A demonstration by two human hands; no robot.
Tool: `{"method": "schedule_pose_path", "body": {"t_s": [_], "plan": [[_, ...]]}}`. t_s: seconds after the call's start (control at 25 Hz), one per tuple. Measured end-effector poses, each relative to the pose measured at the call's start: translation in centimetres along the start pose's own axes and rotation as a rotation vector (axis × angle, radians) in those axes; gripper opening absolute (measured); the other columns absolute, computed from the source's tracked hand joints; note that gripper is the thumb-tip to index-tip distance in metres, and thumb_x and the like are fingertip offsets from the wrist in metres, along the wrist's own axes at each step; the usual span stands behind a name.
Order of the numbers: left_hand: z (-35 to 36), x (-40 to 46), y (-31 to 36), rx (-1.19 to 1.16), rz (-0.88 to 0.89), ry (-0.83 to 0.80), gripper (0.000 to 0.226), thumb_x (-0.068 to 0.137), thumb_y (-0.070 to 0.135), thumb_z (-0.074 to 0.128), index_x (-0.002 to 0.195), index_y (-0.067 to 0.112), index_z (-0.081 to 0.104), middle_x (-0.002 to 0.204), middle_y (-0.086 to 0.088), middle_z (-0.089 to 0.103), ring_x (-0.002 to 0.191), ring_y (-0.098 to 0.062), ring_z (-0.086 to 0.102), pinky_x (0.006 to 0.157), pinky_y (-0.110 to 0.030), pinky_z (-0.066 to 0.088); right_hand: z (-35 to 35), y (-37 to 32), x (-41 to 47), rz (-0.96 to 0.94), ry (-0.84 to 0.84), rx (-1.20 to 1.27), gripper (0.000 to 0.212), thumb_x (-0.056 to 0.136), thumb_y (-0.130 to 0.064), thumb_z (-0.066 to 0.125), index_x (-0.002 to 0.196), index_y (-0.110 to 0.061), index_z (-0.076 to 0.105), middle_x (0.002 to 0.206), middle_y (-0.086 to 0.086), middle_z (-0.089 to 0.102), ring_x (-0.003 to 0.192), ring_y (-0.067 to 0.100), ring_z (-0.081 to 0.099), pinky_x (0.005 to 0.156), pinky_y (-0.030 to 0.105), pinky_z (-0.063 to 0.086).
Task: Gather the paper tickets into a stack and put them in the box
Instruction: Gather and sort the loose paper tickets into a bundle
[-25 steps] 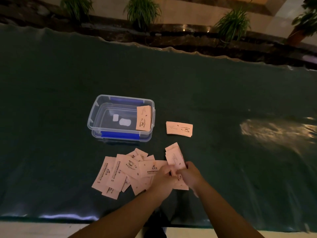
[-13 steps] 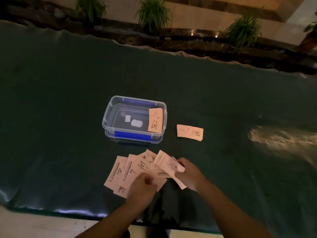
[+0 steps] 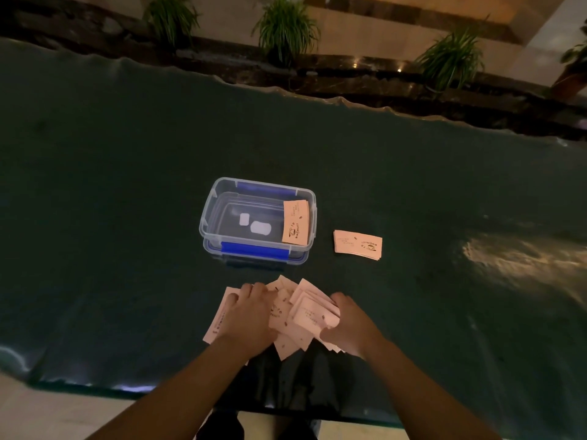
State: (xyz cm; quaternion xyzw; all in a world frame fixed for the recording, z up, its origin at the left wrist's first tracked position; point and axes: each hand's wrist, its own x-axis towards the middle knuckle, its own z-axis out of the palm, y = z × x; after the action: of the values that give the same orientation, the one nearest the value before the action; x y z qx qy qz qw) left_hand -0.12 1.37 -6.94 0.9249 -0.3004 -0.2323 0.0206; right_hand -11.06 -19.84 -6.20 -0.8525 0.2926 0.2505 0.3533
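Note:
A loose pile of pale pink paper tickets (image 3: pixel 281 312) lies on the dark green table just in front of me. My left hand (image 3: pixel 249 315) rests flat on the left side of the pile, fingers spread over the tickets. My right hand (image 3: pixel 344 323) grips a fanned bunch of tickets (image 3: pixel 313 309) at the pile's right side. Beyond the pile stands a clear plastic box (image 3: pixel 208 223) with blue clips, and one ticket (image 3: pixel 295 226) leans inside against its right wall. A small neat stack of tickets (image 3: pixel 357 244) lies to the right of the box.
The green table cover (image 3: pixel 127 217) reaches to a wavy far edge, with potted plants (image 3: pixel 286 30) and a dark ledge behind it. A bright reflection (image 3: pixel 521 258) shines on the cover at the right. The near table edge is close to my body.
My left hand has moved forward and left onto the pile, now lying flat on the tickets. My right hand still holds its bunch. The camera view shifted so everything sits more to the right.

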Motion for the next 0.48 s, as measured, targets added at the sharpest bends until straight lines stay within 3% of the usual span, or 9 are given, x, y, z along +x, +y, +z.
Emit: {"method": "schedule_pose_path", "body": {"t_s": [0.2,0.36,0.48], "plan": [[0.9,0.0,0.1,0.0,-0.03,-0.022,0.084,0.08,0.068,0.065,0.15,0.031,0.035,0.159,-0.003,0.034,0.145,-0.027,0.033,0.117,-0.051,0.03,1.0,1.1,-0.3,0.08,0.004,0.206,0.05,0.075,-0.019,0.083,0.115,-0.029,0.056,0.114,-0.007,0.07,0.096,0.01,0.07,0.066,0.027,0.059],[1.3,0.1,0.8,-0.049,-0.075,-0.02,0.085,0.082,0.069,0.063,0.151,0.03,0.032,0.16,-0.005,0.032,0.145,-0.028,0.033,0.117,-0.05,0.031,1.8,1.2,-0.3,0.172,-0.009,0.416,0.044,0.074,-0.013,0.084,0.108,-0.027,0.06,0.11,-0.005,0.071,0.096,0.013,0.071,0.066,0.029,0.057],[1.3,0.5,1.5,-0.053,-0.097,-0.02,0.082,0.084,0.068,0.061,0.15,0.028,0.033,0.157,-0.003,0.036,0.142,-0.026,0.037,0.115,-0.048,0.034,2.7,0.9,-0.4,0.246,0.071,0.612,0.039,0.077,-0.01,0.081,0.108,-0.025,0.063,0.113,0.002,0.073,0.099,0.021,0.072,0.069,0.035,0.058]]}}
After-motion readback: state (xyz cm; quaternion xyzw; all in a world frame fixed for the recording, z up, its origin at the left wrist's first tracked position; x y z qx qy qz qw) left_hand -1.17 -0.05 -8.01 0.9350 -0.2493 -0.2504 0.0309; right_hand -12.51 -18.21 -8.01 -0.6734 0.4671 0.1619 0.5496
